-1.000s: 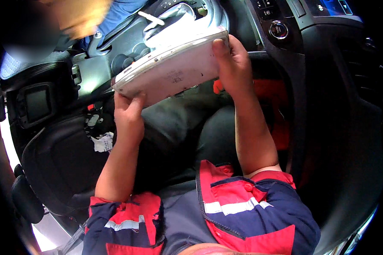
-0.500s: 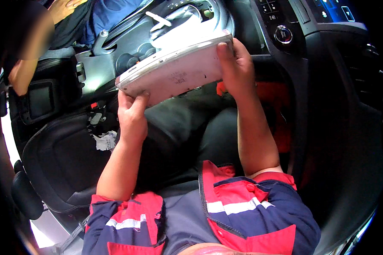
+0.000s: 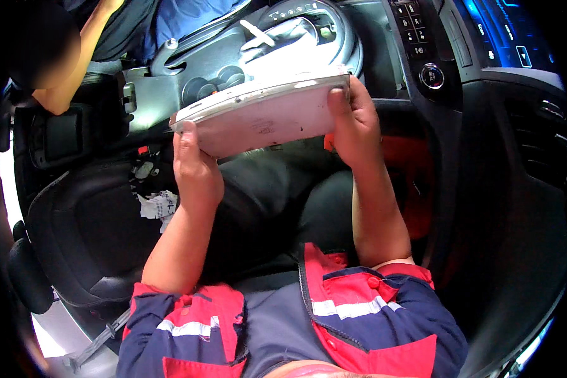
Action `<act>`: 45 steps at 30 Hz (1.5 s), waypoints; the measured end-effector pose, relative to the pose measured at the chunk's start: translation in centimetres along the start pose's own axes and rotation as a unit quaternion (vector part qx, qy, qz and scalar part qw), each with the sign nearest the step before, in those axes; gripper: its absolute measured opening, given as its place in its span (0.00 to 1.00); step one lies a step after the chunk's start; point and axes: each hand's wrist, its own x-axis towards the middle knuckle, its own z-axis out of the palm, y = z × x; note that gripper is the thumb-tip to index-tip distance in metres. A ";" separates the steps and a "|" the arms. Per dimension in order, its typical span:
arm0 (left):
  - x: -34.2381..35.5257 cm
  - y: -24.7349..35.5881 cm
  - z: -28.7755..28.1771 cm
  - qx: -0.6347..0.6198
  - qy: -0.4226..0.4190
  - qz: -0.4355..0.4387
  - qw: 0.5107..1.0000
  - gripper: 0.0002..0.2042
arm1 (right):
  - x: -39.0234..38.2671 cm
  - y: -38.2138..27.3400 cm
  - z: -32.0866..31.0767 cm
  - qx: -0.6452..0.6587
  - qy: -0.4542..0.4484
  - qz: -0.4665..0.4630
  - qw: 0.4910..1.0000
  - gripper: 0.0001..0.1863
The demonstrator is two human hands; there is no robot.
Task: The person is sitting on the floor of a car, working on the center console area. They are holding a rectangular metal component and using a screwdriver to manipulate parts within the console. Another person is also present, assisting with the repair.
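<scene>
Between my hands I hold a flat, whitish rectangular panel (image 3: 264, 125) with a thick rim and smudges and faint marks on its near face. Its far side is washed out by bright light, so its exact kind is unclear. My left hand (image 3: 195, 162) grips the left end, thumb along the near face and fingers partly hidden behind. My right hand (image 3: 356, 126) is closed round the right end, its thumb on the near face. The panel is tilted and held above my lap, apart from the console (image 3: 159, 90) beyond it.
A rolled white stick (image 3: 257, 33) and a bright cloth-like sheet (image 3: 290, 39) lie on the far console. A crumpled paper (image 3: 158, 205) rests on the black seat (image 3: 101, 233) at left. Another person's arm (image 3: 75, 72) is at upper left. The dashboard (image 3: 504, 170) rises at right.
The panel's left end has come up and its tilt is flatter. My left thumb has shifted from its lower edge to the left end's rim. The other person's arm has moved right.
</scene>
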 end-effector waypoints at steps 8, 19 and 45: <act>1.0 1.8 -1.2 -0.177 0.066 -0.092 0.978 0.25 | -1.9 -3.3 2.7 0.094 -0.197 -0.120 0.968 0.30; 1.1 3.0 -4.8 -0.106 0.117 0.034 0.987 0.31 | -2.7 -3.2 4.6 -0.008 -0.262 -0.182 0.948 0.31; 10.4 18.0 -26.4 0.046 -0.008 -0.132 0.990 0.30 | 10.5 -1.6 6.2 -0.745 -0.100 -0.083 0.655 0.23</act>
